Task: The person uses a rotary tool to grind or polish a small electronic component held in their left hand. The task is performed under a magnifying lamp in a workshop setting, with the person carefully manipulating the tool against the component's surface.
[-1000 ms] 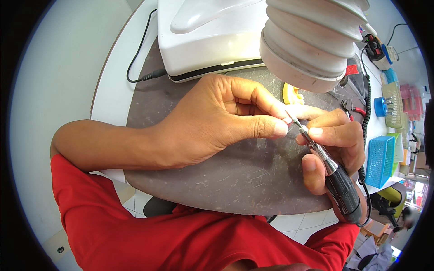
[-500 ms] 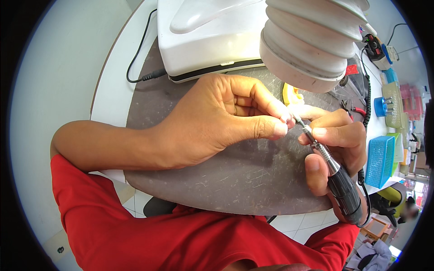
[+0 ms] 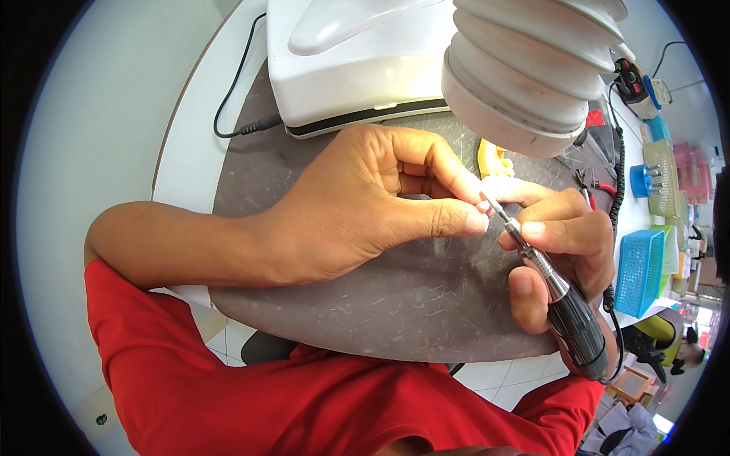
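My left hand (image 3: 365,201) comes in from the left over the grey work surface (image 3: 365,304), thumb and forefinger pinched together. What they pinch is too small and covered to name; only a pale bit shows at the fingertips. My right hand (image 3: 574,235) is wrapped round a rotary handpiece (image 3: 574,323), black at the rear and silver toward the front, slanting up to the left. Its pale bur (image 3: 494,205) lies right at the left fingertips. An outstretched right finger reaches behind the left fingertips. Just beyond sits a yellow dental model (image 3: 494,159), partly hidden.
A white corrugated hose (image 3: 525,83) hangs over the far side, beside a white box machine (image 3: 357,76) with a black cable (image 3: 228,106). To the right are red-handled pliers (image 3: 605,188), a coiled black cord (image 3: 620,167) and a blue basket (image 3: 639,272).
The handpiece has shifted slightly, and more of its bur shows at the left fingertips. My left hand's pinch has hardly moved. The view has shifted a little.
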`<state>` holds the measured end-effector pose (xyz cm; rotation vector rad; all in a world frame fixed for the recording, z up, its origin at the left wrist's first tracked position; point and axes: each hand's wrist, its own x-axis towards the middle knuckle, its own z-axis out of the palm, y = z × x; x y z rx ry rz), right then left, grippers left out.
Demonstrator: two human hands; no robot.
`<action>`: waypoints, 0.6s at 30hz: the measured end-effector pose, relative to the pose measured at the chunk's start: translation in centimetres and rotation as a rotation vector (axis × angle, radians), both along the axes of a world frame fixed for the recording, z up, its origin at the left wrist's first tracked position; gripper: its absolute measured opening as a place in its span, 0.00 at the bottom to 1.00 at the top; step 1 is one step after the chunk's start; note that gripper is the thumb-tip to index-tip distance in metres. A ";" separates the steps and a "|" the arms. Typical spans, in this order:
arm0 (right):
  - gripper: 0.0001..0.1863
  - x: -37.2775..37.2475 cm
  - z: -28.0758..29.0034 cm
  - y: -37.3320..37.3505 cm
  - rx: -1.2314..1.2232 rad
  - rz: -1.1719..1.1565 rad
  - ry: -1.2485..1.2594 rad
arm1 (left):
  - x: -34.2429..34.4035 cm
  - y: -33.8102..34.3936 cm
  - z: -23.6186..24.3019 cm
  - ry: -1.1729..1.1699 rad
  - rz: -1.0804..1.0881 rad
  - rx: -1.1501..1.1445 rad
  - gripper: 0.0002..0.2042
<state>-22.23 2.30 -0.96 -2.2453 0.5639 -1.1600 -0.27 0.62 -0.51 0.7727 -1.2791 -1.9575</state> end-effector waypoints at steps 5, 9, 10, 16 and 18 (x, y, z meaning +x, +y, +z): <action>0.16 -0.3 0.5 0.4 0.007 -0.028 0.041 | -0.2 -0.1 0.1 0.005 -0.004 -0.007 0.06; 0.17 -0.3 0.4 0.4 0.027 -0.010 0.025 | -0.2 -0.1 0.0 0.002 -0.015 -0.021 0.05; 0.17 -0.3 0.4 0.4 0.031 -0.004 0.024 | -0.1 -0.1 -0.1 -0.002 -0.020 -0.035 0.05; 0.17 0.0 0.0 0.2 0.000 -0.015 -0.134 | -0.1 0.0 -0.1 0.009 -0.027 -0.026 0.06; 0.16 0.0 0.0 0.4 0.006 -0.032 -0.131 | -0.1 0.1 0.0 0.024 -0.024 -0.005 0.06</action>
